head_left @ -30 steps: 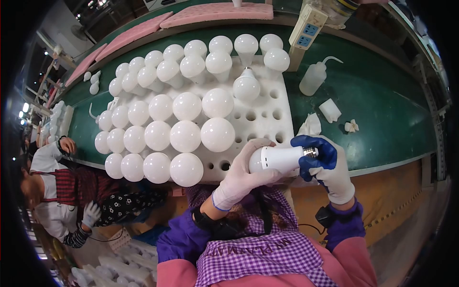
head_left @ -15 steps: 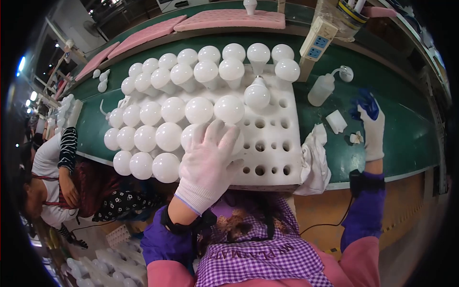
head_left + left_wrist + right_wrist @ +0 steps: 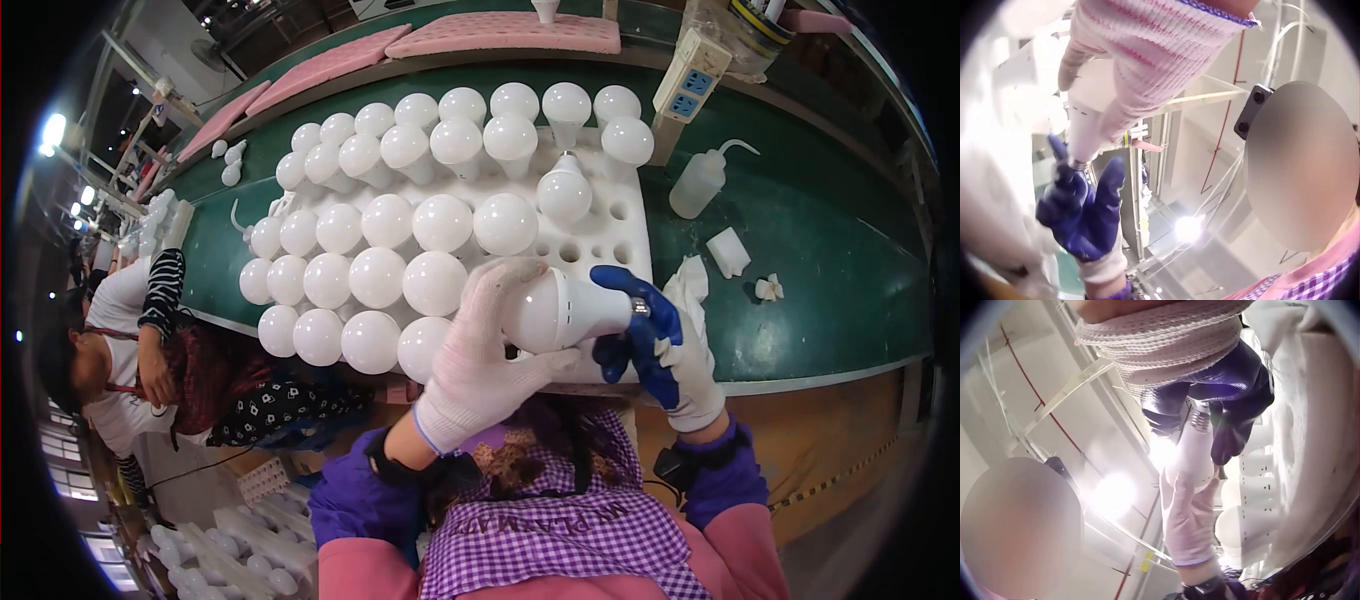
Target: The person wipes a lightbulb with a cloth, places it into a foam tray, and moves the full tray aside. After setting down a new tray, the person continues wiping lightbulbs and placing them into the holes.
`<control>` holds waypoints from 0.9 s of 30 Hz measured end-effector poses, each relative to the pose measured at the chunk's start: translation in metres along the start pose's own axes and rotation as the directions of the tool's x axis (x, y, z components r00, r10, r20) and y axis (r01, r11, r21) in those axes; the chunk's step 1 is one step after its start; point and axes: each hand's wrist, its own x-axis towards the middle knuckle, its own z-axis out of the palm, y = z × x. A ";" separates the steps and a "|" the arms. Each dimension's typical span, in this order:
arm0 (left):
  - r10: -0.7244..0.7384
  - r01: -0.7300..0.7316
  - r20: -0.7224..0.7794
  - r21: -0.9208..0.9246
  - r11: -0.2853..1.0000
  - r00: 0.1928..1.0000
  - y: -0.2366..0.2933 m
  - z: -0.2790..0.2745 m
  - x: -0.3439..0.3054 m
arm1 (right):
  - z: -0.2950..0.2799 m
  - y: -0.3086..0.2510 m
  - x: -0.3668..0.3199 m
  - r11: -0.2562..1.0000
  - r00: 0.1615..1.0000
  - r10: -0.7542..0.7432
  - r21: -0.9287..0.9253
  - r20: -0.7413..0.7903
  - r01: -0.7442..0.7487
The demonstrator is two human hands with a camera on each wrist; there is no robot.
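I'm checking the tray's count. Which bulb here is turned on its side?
The bulb held between both hands: left hand round its globe, right hand at its screw base. Those in the tray stand globe-up.

A green bench (image 3: 830, 250) runs beyond the fingers (image 3: 620, 283) and off to both sides of them. Pink pads (image 3: 500, 35) line its far edge, with a power strip (image 3: 692, 75) beyond and right of the fingers. Far left of them, lamps (image 3: 52, 130) glare above another person (image 3: 110, 330) in a striped sleeve.
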 end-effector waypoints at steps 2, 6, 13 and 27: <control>-0.147 0.125 -0.039 -0.339 0.932 0.988 -0.002 0.017 -0.009 | -0.002 0.002 -0.001 0.998 0.995 -0.056 0.008 -0.083 0.056; -0.230 0.236 0.066 -0.428 0.872 0.971 -0.007 0.027 -0.013 | 0.000 -0.002 -0.011 0.998 0.980 -0.033 -0.065 -0.195 0.021; -0.245 0.327 0.222 -0.525 0.786 0.944 -0.015 0.031 -0.009 | 0.001 0.002 -0.017 0.976 0.960 -0.136 -0.201 -0.246 0.087; -0.405 0.510 0.390 -0.823 0.249 0.827 -0.007 0.036 -0.004 | -0.004 0.012 -0.021 0.960 0.940 -0.229 -0.216 -0.254 0.176</control>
